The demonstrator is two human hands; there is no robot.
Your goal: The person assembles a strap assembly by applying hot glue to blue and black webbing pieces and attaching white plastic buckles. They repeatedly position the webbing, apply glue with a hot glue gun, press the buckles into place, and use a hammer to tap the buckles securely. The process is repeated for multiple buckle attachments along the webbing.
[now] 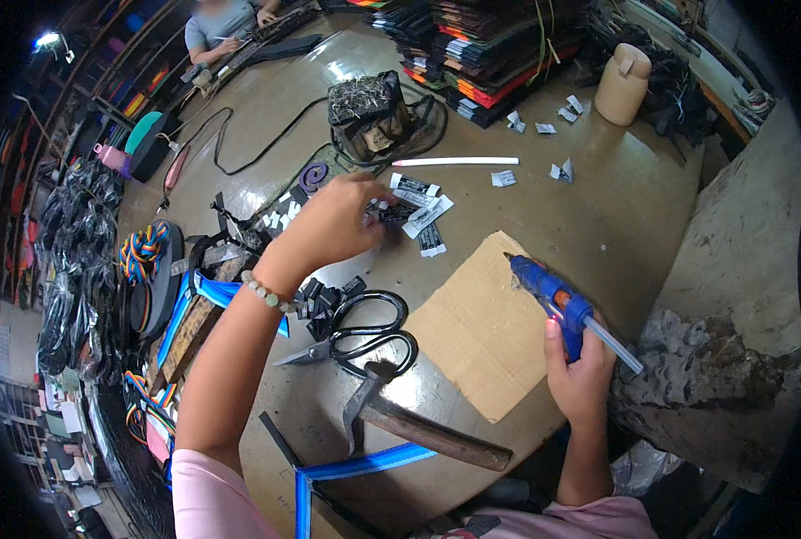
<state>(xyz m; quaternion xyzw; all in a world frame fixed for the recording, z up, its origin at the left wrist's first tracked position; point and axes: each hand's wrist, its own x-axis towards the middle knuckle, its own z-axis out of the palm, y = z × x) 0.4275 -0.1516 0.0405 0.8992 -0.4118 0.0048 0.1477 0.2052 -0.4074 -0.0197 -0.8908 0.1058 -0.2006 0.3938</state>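
Observation:
My right hand (582, 366) is wrapped round a blue hot glue gun (544, 283), with a clear glue stick (614, 344) poking out of its back. Its nozzle points over a square of brown cardboard (477, 332) on the table. Farther left, my left hand (351, 213) reaches down to a loose pile of small black and white fabric labels (429, 216). Its fingers are curled in among them, and whether a label is pinched there is hidden. Below that wrist lie several small black pieces (324, 301) and black-handled scissors (364, 337).
A wooden-handled hammer (436, 431) and blue webbing straps (364, 463) lie near me. Behind the labels are a white stick (459, 162), a purple coil (312, 177) and a mesh-wrapped block (364, 112). Stacked fabric pieces (490, 63) and a tan jug (622, 85) stand farther back. A person sits across the table.

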